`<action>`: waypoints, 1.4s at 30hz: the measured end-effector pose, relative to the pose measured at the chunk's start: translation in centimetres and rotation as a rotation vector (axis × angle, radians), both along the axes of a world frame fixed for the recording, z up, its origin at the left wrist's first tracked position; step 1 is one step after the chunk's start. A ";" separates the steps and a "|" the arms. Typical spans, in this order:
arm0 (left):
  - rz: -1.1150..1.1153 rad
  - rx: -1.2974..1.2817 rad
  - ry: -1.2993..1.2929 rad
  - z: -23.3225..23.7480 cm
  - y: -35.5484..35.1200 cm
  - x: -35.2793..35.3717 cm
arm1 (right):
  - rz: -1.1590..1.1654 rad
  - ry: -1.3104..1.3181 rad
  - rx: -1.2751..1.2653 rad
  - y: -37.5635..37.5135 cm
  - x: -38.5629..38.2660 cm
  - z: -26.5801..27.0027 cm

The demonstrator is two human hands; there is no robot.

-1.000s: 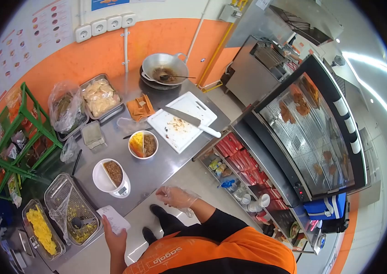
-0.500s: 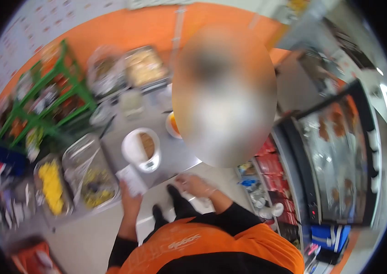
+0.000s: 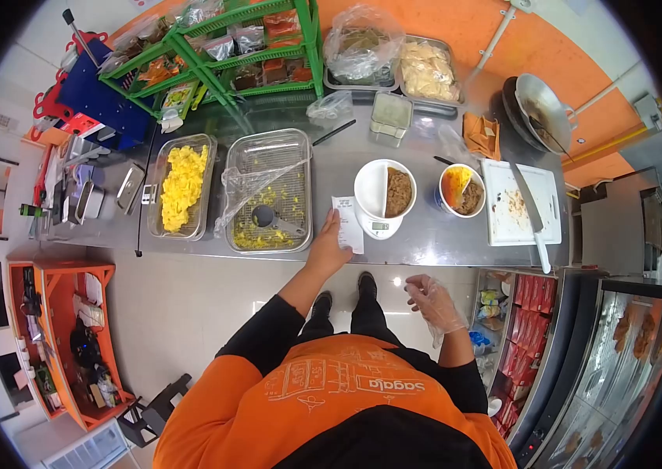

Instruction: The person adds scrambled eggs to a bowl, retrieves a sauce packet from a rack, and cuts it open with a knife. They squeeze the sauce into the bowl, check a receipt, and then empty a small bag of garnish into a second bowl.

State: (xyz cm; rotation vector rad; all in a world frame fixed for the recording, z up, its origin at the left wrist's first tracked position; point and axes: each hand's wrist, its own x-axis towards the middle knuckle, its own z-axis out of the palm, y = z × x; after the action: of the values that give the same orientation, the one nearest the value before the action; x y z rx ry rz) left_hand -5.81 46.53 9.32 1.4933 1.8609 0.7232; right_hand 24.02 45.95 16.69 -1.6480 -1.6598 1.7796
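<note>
Printed slip (image 3: pixel 351 232) of white paper sits at the front edge of the bench (image 3: pixel 417 248), just left of a kitchen scale (image 3: pixel 380 227); from where I'm standing I can't tell whether it touches the metal. The person's bare left hand (image 3: pixel 328 248) grips it by its left side, fingers stretched along the paper. Their right hand (image 3: pixel 434 303), in a clear plastic glove, hangs out over the floor in front of the bench, fingers loosely bent around nothing that I can see.

On the scale stands a white divided bowl (image 3: pixel 360 184) with brown mince in its right half. Just to the right is a second bowl (image 3: pixel 456 213), with yellow and orange food beside its mince, and then a white cutting board (image 3: pixel 500 209) with a knife (image 3: pixel 529 205) across it. Left of the slip, a racked tray (image 3: pixel 308 187) holds yellow scraps and a dark scoop (image 3: pixel 264 215).
</note>
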 end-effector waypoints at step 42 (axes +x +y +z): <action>0.006 -0.043 0.340 3.6 -7.1 1.0 | 0.166 -0.059 -0.055 -0.4 -2.3 -1.6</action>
State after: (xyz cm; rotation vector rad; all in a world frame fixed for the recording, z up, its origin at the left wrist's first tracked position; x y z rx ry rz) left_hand -4.78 39.45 12.90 1.6642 2.1140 0.4473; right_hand 21.70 45.51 15.14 -1.6440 -1.8386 1.8847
